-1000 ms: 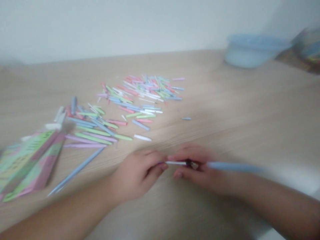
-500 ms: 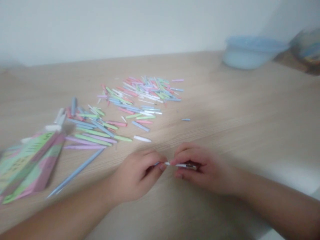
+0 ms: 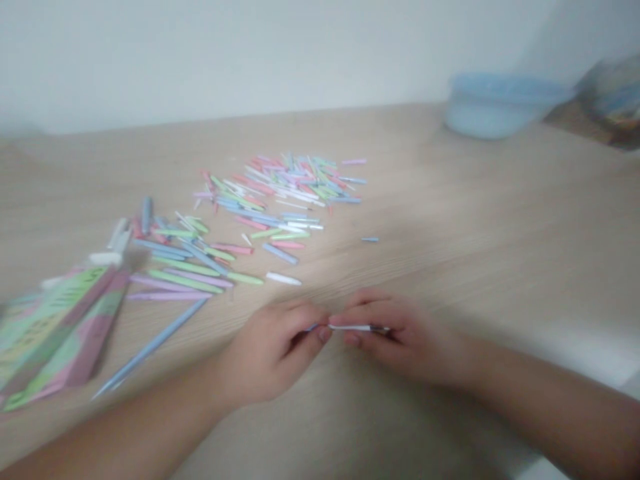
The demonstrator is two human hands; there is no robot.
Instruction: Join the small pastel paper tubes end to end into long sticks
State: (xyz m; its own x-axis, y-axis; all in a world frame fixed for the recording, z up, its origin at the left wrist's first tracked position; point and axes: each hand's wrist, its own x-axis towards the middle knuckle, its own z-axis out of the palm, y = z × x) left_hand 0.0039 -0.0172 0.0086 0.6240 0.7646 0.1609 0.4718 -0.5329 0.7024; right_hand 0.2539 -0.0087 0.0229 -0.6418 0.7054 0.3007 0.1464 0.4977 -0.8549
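Near centre, the left hand (image 3: 275, 348) and right hand (image 3: 413, 339) pinch one thin white rod (image 3: 354, 327) in narrowed fingers. Left lies one long blue stick (image 3: 153, 346); beyond, sticks (image 3: 257, 217) too many to count; far right, one bowl (image 3: 493, 115).

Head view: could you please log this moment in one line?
left hand: pinches thin white rod; right hand: fingers around it; coloured pieces: scattered beyond hands; blue basin: far right

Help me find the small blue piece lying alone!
Start at the pale wood-grained table, with its scattered pile of slim coloured pieces. Look between the pile's right end and the bare right hand. The short, thin blue piece lies alone, touching no others.
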